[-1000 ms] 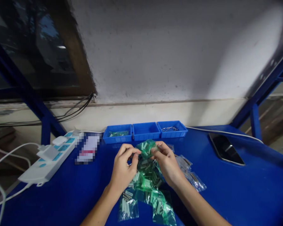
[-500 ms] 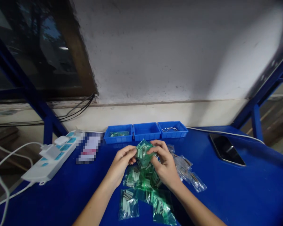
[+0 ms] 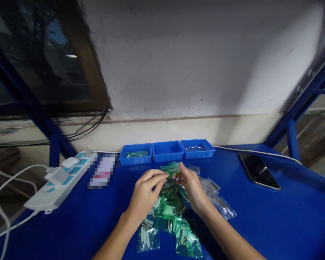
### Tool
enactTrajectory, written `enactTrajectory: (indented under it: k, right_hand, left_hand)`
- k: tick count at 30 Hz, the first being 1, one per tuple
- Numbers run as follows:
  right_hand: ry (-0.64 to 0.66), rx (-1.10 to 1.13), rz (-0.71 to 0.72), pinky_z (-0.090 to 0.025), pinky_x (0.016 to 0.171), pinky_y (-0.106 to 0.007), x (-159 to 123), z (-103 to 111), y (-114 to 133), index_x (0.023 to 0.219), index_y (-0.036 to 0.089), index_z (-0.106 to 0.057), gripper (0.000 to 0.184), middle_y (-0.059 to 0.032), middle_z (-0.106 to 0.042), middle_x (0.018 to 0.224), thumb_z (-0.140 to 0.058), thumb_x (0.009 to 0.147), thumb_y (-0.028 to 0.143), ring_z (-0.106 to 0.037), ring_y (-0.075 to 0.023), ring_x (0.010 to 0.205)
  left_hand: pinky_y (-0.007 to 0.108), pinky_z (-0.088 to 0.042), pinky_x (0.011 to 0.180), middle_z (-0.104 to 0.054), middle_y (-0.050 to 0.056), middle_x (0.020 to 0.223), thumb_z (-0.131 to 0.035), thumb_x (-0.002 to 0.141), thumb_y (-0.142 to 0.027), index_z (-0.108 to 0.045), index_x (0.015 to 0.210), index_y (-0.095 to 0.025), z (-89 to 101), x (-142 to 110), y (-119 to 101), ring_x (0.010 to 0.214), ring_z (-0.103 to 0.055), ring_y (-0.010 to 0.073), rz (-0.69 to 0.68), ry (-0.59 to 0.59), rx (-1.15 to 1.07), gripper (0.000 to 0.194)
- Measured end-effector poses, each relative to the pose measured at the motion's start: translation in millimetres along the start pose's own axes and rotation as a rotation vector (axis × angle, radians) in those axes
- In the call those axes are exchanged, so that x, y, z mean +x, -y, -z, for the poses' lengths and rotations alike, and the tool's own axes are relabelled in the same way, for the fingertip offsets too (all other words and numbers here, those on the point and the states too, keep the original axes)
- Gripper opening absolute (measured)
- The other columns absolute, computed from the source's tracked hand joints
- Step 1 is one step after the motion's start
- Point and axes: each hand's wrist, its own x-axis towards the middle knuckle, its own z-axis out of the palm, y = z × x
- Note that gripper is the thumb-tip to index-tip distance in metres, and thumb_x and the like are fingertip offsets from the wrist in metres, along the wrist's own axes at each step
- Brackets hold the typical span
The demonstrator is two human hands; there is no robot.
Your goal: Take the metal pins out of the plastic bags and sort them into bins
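Between my two hands is a small green-tinted plastic bag, blurred by motion. My left hand pinches its left side with the fingertips. My right hand has thumb and fingers closed on its right side. Below the hands lies a pile of similar green bags with pale and metallic rod-shaped pieces inside. Nearer to me are a clear-looking bag of white and metal pieces and a green bag. Right of my right hand lie several clear bags holding small metal pieces.
Three blue bins stand along the wall: the left bin holds green bags, the middle bin shows a bare floor, the right bin holds thin metal rods. A power strip lies left, a phone right, a blurred-out item near the strip.
The held bag has turned from upright and spread to flatter and lower-looking. My left hand has shifted right and rolled over, and my right hand's fingers have moved round the bag's edge.
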Motion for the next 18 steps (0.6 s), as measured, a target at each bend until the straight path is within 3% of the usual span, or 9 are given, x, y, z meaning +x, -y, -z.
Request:
enactTrajectory:
  k: [4, 8, 11, 14, 18]
  right_hand:
    - [-0.018, 0.024, 0.003, -0.041, 0.061, -0.027, 2.9, 1.3, -4.1, 0.071, 0.017, -0.061, 0.032, -0.0025, -0.056, 0.071, -0.062, 0.074, 0.049, -0.051, -0.0167, 0.068]
    - [-0.036, 0.006, 0.104, -0.040, 0.056, -0.023, 3.4, 0.5, -7.1, 0.078, 0.019, -0.054, 0.024, 0.0015, -0.051, 0.067, -0.065, 0.072, 0.040, -0.047, -0.0131, 0.062]
    - [-0.030, -0.041, 0.214, -0.040, 0.057, -0.022, 1.9, -0.6, -6.8, 0.082, 0.021, -0.049, 0.021, 0.0033, -0.051, 0.064, -0.061, 0.077, 0.037, -0.048, -0.0122, 0.061]
    - [0.005, -0.169, 0.338, -0.041, 0.060, -0.023, -0.5, -1.6, -5.9, 0.085, 0.020, -0.050, 0.012, 0.0011, -0.056, 0.071, -0.054, 0.082, 0.032, -0.053, -0.0133, 0.066]
    - [0.014, -0.421, 0.512, -0.044, 0.068, -0.028, -4.8, -2.1, -5.4, 0.087, 0.020, -0.055, 0.008, -0.0030, -0.061, 0.083, -0.048, 0.083, 0.020, -0.057, -0.0167, 0.078]
  left_hand:
    - [0.033, -0.046, 0.084, -0.062, 0.006, 0.103, -0.050, 0.087, -0.019, -0.069, 0.098, -0.026, -2.8, -1.2, 1.7, 0.098, -0.058, 0.0204, -0.023, 0.049, 0.061, 0.023]
    - [0.033, -0.044, 0.085, -0.061, 0.005, 0.102, -0.048, 0.086, -0.020, -0.066, 0.093, -0.024, -3.0, -0.9, 2.6, 0.097, -0.056, 0.0209, 0.091, 0.063, 0.161, 0.020]
    - [0.030, -0.044, 0.077, -0.063, 0.004, 0.091, -0.046, 0.088, -0.026, -0.066, 0.087, -0.022, -3.0, -0.3, 5.3, 0.087, -0.058, 0.0203, 0.193, 0.090, 0.153, 0.021]
    - [0.028, -0.043, 0.071, -0.065, 0.004, 0.081, -0.043, 0.089, -0.039, -0.067, 0.083, -0.020, -3.9, 0.7, 10.2, 0.078, -0.059, 0.0196, 0.326, 0.113, 0.008, 0.031]
    - [0.027, -0.041, 0.064, -0.065, 0.007, 0.073, -0.030, 0.088, -0.057, -0.067, 0.082, -0.014, -5.2, 3.5, 14.2, 0.068, -0.058, 0.0174, 0.594, 0.088, -0.368, 0.058]
